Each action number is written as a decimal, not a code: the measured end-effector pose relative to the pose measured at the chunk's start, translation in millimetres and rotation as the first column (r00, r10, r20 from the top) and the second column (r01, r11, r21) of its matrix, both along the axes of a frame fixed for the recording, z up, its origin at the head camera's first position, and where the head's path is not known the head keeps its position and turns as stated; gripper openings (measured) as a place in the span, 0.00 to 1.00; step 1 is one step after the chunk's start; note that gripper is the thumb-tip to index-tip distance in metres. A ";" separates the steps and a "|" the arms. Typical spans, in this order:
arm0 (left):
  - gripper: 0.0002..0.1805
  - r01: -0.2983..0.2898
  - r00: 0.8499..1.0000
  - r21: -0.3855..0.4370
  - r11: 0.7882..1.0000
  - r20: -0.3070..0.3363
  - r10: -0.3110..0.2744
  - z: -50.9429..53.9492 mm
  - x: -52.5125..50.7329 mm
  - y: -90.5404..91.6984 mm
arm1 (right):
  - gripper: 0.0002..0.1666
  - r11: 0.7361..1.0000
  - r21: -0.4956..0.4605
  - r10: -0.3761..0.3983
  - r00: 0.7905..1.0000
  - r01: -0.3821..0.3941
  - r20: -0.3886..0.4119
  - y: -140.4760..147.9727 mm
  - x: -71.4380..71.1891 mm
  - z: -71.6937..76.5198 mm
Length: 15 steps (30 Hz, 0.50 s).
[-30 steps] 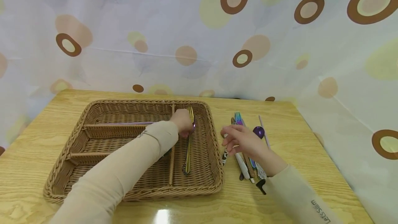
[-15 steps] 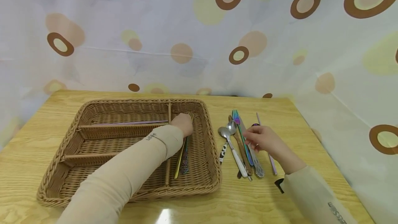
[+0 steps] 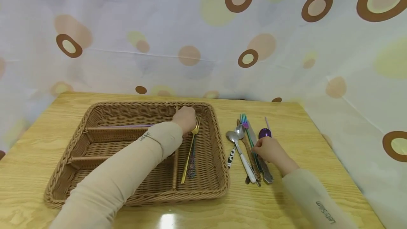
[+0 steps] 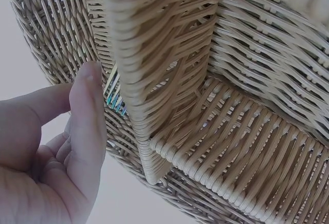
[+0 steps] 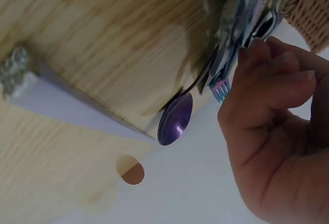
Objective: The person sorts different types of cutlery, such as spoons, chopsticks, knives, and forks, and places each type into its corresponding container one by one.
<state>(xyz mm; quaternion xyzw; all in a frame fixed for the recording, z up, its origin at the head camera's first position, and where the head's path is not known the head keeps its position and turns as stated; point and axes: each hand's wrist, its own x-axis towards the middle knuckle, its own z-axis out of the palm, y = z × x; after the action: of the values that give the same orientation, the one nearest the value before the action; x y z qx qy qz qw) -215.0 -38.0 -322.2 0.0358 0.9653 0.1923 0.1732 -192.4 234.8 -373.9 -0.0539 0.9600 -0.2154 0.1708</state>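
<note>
Basket, brown woven wicker, rectangular, partitioned [image 3: 178, 196]; a cream sleeve [image 3: 133, 179] blocks part of it. In its right compartment: slim gold metal fork [image 3: 189, 157], crossing a dark utensil with patterned handle [image 3: 192, 170]. Left wrist view adds blue-green tines [image 4: 115, 103] beyond the wicker divider [image 4: 136, 70]. Left hand [image 3: 185, 118] above the fork: fingers bent, thumb near forefinger, nothing visible between. On the wood-grain table [image 3: 286, 119]: overlapping iridescent fork [image 3: 244, 121] and silver spoon with white handle [image 3: 246, 167]. Right hand [image 3: 271, 149]: fingertips bunched narrow over cutlery, grip untellable. Nearby: glossy purple spoon [image 5: 176, 120]; lilac stick [image 5: 77, 103], its rough glittery end shown only by right wrist view.
</note>
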 end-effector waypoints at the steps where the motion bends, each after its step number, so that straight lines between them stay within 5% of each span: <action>1: 0.11 0.001 1.000 0.000 1.000 0.002 -0.001 0.4 0.3 0.3 | 0.19 0.999 0.031 0.005 1.000 -0.005 -0.009 -1.0 -0.5 -0.9; 7: 0.13 0.014 1.000 -0.019 1.000 -0.006 -0.014 -1.4 2.5 -0.4 | 0.26 0.986 0.163 0.026 0.999 -0.020 -0.034 -9.3 -3.7 -2.2; 15: 0.12 0.010 1.000 -0.010 1.000 -0.009 -0.010 -2.5 2.8 -3.4 | 0.13 0.958 0.286 0.033 0.999 -0.030 -0.004 -21.4 -9.0 1.1</action>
<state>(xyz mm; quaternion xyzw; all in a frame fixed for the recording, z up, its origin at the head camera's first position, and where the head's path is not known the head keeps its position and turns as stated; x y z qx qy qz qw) -212.1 -41.4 -324.7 0.0406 0.9667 0.1868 0.1700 -201.4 213.4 -372.8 -0.0449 0.9808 -0.0715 0.1758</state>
